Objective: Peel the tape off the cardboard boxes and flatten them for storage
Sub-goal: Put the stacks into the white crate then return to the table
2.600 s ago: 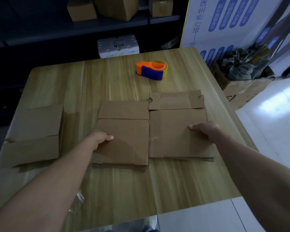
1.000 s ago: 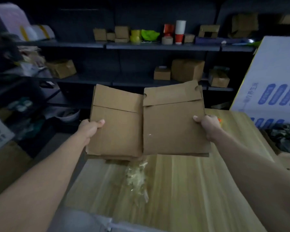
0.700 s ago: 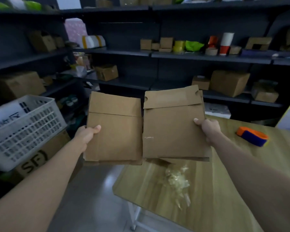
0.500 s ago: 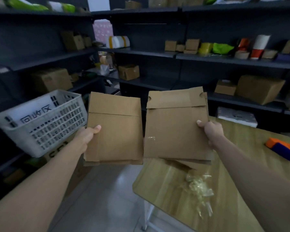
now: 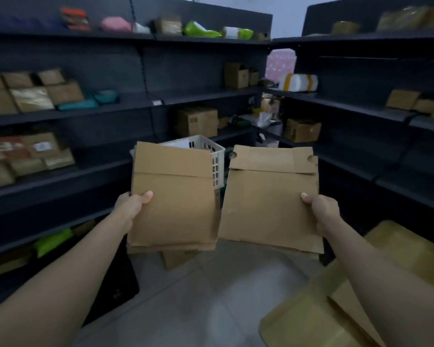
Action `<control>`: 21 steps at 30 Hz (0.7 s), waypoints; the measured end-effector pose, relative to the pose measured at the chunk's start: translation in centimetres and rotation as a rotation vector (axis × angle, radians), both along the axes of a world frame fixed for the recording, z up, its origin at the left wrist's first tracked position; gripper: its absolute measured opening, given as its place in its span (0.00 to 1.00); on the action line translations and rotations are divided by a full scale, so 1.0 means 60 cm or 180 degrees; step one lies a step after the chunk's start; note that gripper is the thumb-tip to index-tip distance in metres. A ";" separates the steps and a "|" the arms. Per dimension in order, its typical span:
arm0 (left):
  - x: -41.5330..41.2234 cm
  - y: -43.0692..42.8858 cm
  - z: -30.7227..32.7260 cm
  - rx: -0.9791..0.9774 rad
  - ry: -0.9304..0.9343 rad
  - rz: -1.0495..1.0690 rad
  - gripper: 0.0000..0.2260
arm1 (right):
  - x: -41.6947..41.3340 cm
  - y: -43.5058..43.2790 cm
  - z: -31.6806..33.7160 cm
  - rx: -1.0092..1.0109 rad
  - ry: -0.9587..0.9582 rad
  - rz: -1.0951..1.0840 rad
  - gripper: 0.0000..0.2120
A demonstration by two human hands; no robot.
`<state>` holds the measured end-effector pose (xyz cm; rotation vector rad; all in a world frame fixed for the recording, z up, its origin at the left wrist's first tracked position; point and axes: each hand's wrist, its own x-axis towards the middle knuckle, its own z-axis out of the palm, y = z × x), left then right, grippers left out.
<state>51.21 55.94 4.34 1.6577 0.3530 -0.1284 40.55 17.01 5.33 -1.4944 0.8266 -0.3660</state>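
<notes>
As the left hand (image 5: 132, 209) pinches the left box (image 5: 176, 204) — outer edge — the right hand (image 5: 322, 211) pinches the right box (image 5: 266, 201) likewise.

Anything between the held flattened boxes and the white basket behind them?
Nothing visible. The white basket stands just beyond the left flattened box, which hides most of it; the right flattened box is held alongside.

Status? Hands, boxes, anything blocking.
Left hand grips left flattened box. Right hand grips right flattened box. White basket directly behind, partly hidden; path looks clear.
</notes>
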 end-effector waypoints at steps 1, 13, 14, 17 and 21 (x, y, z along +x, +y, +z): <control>0.015 0.020 -0.001 0.0003 0.0006 0.0091 0.26 | 0.028 0.015 0.001 0.0009 -0.0008 0.0061 0.12; 0.250 0.150 -0.020 -0.0301 0.0056 0.0636 0.26 | 0.312 0.133 -0.001 0.0106 -0.0058 0.0019 0.11; 0.270 0.153 -0.022 -0.0325 0.0074 0.0661 0.26 | 0.334 0.135 -0.002 0.0128 -0.0055 0.0004 0.11; 0.330 0.157 -0.027 -0.0398 0.0126 0.0782 0.26 | 0.401 0.134 -0.005 0.0182 -0.0017 0.0025 0.14; 0.405 0.148 -0.038 -0.0450 0.0152 0.0987 0.26 | 0.504 0.126 -0.010 0.0215 0.0006 0.0104 0.16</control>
